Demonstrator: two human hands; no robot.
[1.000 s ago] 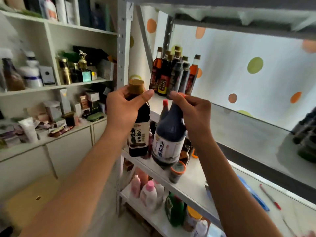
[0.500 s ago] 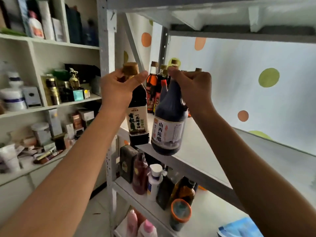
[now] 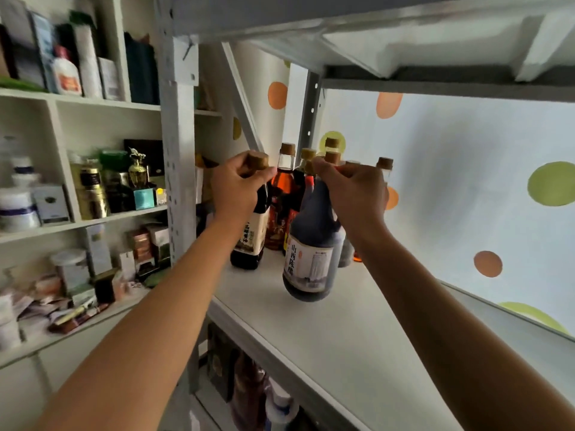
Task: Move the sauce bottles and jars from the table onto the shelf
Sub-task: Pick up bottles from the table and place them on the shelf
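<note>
Now your left hand (image 3: 239, 188) pinches the neck of the slim dark bottle (image 3: 250, 241) just under its brown cap, and your right hand (image 3: 351, 194) grips the neck of the round vinegar bottle (image 3: 311, 259). Both bottles are over the shelf (image 3: 326, 331), in front of the bottle row (image 3: 298, 194) that stands just behind your hands. The slim bottle seems to be at the shelf board or almost on it; I cannot tell if it touches. The round one hangs tilted, its base clearly above the board. The risk I see is the tilt: if you let go so, it may land on its edge and tip over. Also, your knuckles are very near the caps behind, so a push forward can knock that row.
</note>
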